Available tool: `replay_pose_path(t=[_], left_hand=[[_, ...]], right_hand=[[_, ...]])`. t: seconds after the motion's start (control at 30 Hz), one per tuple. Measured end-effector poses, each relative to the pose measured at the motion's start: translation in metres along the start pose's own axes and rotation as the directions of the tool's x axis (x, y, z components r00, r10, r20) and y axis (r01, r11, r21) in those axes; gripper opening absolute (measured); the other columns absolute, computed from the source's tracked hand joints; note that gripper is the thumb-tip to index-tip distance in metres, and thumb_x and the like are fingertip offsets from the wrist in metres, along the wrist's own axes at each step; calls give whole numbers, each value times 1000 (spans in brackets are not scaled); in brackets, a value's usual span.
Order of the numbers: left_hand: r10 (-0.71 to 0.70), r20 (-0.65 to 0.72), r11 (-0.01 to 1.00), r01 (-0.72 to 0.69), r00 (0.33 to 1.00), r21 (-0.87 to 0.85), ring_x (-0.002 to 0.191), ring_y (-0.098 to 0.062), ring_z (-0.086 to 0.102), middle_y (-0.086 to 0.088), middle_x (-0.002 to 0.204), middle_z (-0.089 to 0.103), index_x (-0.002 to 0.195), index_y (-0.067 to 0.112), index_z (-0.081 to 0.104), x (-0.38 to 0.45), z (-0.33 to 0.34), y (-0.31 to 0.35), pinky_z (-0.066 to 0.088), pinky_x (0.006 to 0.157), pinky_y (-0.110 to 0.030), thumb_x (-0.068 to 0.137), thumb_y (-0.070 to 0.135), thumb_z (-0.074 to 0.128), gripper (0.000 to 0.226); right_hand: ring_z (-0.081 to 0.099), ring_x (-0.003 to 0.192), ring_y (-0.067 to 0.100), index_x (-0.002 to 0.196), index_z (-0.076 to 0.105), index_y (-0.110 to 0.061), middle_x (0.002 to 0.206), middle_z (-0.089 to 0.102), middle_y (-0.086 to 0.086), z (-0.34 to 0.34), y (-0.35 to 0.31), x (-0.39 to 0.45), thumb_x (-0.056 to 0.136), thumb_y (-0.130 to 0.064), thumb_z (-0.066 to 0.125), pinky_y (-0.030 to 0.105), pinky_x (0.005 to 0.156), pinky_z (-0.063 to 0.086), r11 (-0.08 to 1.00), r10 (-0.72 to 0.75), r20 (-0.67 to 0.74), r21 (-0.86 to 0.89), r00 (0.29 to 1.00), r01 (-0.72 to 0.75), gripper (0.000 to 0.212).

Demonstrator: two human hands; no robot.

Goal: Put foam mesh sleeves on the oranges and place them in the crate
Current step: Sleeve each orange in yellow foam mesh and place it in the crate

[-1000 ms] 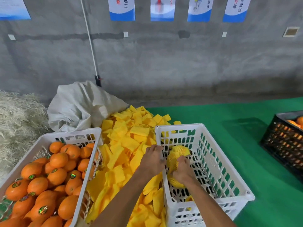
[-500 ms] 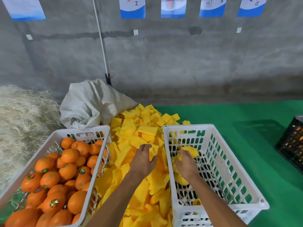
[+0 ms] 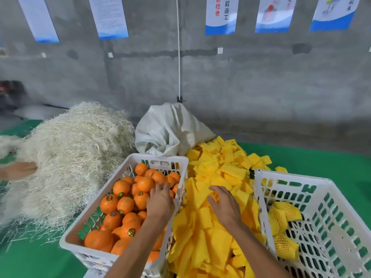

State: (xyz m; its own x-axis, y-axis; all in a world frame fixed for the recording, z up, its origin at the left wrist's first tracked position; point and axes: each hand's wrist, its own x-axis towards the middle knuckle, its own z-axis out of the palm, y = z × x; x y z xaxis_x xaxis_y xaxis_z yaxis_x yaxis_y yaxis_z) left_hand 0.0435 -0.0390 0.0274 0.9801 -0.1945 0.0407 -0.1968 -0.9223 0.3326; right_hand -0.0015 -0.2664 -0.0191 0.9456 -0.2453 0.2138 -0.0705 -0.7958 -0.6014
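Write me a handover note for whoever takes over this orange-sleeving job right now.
Left hand: open, reaching over the oranges in the left crate, nothing held.
Right hand: open, resting on the sleeve pile between the crates.
Done: sleeved oranges lie in the right crate.
Left: take an orange and a sleeve, sleeve it, place it right; many oranges remain.

Even, diffuse light is filling my view, casting only soft shadows under my forearms. The wide lens is bending the wall posters (image 3: 220,15) outward at twelve o'clock. Motion blur is smearing the nine o'clock edge, where another person's hand (image 3: 19,169) is showing indistinctly.
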Motion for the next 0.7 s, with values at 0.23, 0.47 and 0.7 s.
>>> replay_pose_path(t=[0.23,0.47,0.7], left_hand=[[-204,200,979,195,958,63,143,-41,31,-11,158,32,154,25,34,-11,1,-54,41,104,-61,103,38,55,56],[-179,272,960,107,946,260,126,-32,55,-8,131,64,133,18,52,-16,14,-63,25,113,-56,106,41,41,37],[-164,541,967,28,825,252,134,-40,42,-12,126,58,122,16,53,-16,9,-67,9,121,-62,93,49,50,45]], right_hand=[[58,116,16,141,52,-31,139,51,-9,62,-27,-10,100,-42,61,33,82,52,999,33,183,34,983,-40,43],[58,100,12,132,59,-21,133,52,-3,85,-33,-22,102,-24,61,27,81,50,995,91,215,17,972,-97,31],[58,111,17,123,64,-17,129,53,-1,74,-35,-19,103,-17,57,29,86,49,988,117,131,85,985,-128,21]])
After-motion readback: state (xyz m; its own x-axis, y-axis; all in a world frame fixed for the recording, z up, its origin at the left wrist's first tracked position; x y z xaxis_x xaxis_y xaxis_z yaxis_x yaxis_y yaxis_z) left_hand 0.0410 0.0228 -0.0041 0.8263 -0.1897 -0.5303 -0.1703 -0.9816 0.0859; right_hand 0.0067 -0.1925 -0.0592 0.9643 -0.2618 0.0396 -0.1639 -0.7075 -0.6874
